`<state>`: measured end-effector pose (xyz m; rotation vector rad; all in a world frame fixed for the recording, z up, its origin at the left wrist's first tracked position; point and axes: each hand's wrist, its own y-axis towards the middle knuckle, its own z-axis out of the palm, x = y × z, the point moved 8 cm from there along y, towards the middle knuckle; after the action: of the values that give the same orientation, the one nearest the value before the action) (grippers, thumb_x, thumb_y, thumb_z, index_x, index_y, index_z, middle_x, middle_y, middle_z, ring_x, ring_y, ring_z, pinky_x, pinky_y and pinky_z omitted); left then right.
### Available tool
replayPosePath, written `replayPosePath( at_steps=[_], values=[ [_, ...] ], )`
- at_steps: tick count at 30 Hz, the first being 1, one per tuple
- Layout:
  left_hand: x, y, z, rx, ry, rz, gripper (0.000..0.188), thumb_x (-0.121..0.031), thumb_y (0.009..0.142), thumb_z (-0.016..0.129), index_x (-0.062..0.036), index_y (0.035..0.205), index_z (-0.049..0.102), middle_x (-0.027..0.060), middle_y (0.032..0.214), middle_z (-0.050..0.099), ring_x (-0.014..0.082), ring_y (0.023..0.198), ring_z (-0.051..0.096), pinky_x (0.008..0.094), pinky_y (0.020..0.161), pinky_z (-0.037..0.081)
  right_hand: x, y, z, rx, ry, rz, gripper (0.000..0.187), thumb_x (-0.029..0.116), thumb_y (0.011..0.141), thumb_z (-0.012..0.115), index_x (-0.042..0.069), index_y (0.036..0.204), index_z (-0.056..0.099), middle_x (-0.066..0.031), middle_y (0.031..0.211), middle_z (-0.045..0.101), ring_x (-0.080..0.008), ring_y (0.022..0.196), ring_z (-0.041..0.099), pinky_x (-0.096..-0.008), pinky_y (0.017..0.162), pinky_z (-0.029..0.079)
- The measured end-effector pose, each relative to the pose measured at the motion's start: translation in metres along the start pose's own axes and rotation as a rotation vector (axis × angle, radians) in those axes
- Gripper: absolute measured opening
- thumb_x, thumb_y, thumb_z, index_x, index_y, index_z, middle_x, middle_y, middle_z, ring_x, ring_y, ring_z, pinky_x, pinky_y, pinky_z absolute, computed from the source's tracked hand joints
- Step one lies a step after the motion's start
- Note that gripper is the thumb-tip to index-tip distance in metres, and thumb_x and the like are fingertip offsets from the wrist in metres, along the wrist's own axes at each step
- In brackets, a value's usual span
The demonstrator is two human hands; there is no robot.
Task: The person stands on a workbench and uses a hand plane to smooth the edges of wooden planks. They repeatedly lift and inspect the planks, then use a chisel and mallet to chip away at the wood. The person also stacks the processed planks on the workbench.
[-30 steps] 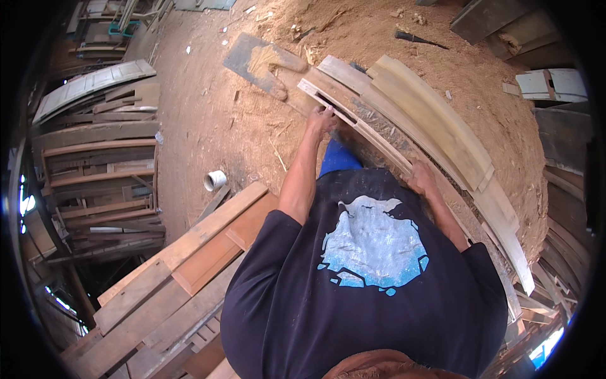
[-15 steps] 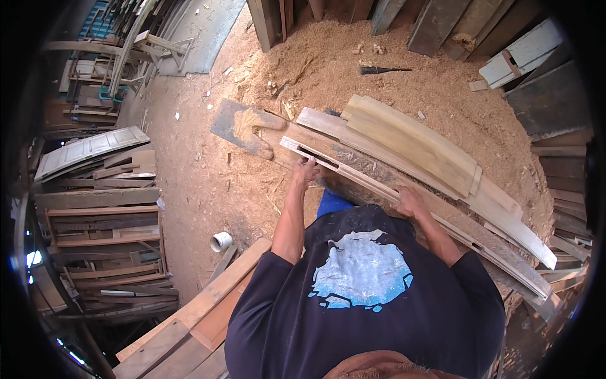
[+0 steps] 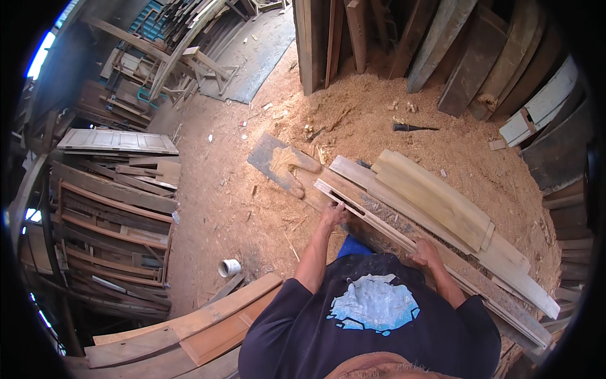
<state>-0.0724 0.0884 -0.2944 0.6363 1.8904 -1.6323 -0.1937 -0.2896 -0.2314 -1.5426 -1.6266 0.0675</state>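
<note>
A long, narrow wooden strip (image 3: 386, 228) with a slot cut near its far left end runs diagonally from the middle of the view to the lower right. My left hand (image 3: 333, 215) is closed on its near edge, just by the slot. Farther along to the right, my right hand (image 3: 428, 252) is closed around the same edge, its fingertips partly hidden. Beneath lies a dusty bench plank (image 3: 404, 219), whose far left end is a board with a V-shaped notch (image 3: 261, 158). Beyond the strip, light brown boards (image 3: 432, 199) lie stacked alongside it.
Wood shavings (image 3: 353, 104) cover the floor, with a black tapered object (image 3: 413, 127) on them. A white pot (image 3: 229, 268) lies left of me, near stacked planks (image 3: 221, 307). Upright timbers (image 3: 435, 47) stand at the back; a panelled white door (image 3: 120, 140) rests on the left pile.
My view has swung, so the whole scene sits lower and mostly farther right. Both hands keep about the same places on the wooden strip.
</note>
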Motion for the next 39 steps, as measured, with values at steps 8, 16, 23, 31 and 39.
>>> replayPosePath(
  at_steps=[8, 16, 23, 31, 39],
  values=[
    [0.003, -0.008, 0.000, 0.017, -0.009, -0.023, 0.055, -0.033, 0.101, 0.062, 0.0007, 0.140, 0.044, 0.0193, 0.123, 0.065, 0.0314, 0.092, 0.072, 0.0435, 0.075, 0.062, 0.004, -0.004, -0.001, 0.012, -0.013, 0.028, 0.065, 0.033, 0.075, 0.081, 0.007, 0.131, 0.061, -0.0239, 0.120, 0.068, -0.0424, 0.116, 0.062, -0.0478, 0.099, 0.050],
    [0.002, 0.013, 0.006, 0.253, 0.074, 0.011, 0.060, -0.035, 0.101, 0.061, -0.0035, 0.145, 0.035, 0.0194, 0.125, 0.065, 0.0339, 0.092, 0.073, 0.0433, 0.075, 0.061, -0.001, -0.010, -0.006, -0.040, -0.013, 0.088, 0.051, 0.037, 0.073, 0.079, 0.008, 0.113, 0.070, -0.0213, 0.107, 0.072, -0.0407, 0.106, 0.067, -0.0491, 0.093, 0.053],
    [-0.016, -0.035, 0.047, 0.832, 0.874, -0.193, 0.037, -0.033, 0.100, 0.064, -0.0025, 0.119, 0.060, 0.0137, 0.101, 0.074, 0.0193, 0.083, 0.071, 0.0339, 0.071, 0.060, -0.016, -0.023, 0.005, -0.171, -0.119, 0.446, 0.046, 0.025, 0.073, 0.074, 0.011, 0.116, 0.069, -0.0147, 0.119, 0.069, -0.0357, 0.120, 0.059, -0.0504, 0.104, 0.039],
    [-0.095, -0.085, 0.193, 0.847, 1.034, 0.569, 0.043, -0.027, 0.093, 0.071, 0.0001, 0.125, 0.061, 0.0109, 0.098, 0.074, 0.0187, 0.082, 0.070, 0.0349, 0.073, 0.057, 0.001, -0.049, 0.017, -0.410, -0.035, 0.586, 0.048, 0.022, 0.074, 0.070, 0.011, 0.121, 0.068, -0.0174, 0.124, 0.064, -0.0373, 0.125, 0.053, -0.0507, 0.109, 0.032],
    [-0.072, -0.150, 0.207, 1.572, 0.930, 0.328, 0.022, -0.016, 0.090, 0.077, -0.0053, 0.104, 0.064, 0.0017, 0.090, 0.068, 0.0123, 0.081, 0.064, 0.0301, 0.075, 0.055, 0.004, -0.070, 0.027, -0.689, -0.068, 0.662, 0.055, 0.025, 0.068, 0.073, 0.010, 0.121, 0.066, -0.0220, 0.135, 0.052, -0.0412, 0.126, 0.046, -0.0533, 0.110, 0.034]
  ],
)
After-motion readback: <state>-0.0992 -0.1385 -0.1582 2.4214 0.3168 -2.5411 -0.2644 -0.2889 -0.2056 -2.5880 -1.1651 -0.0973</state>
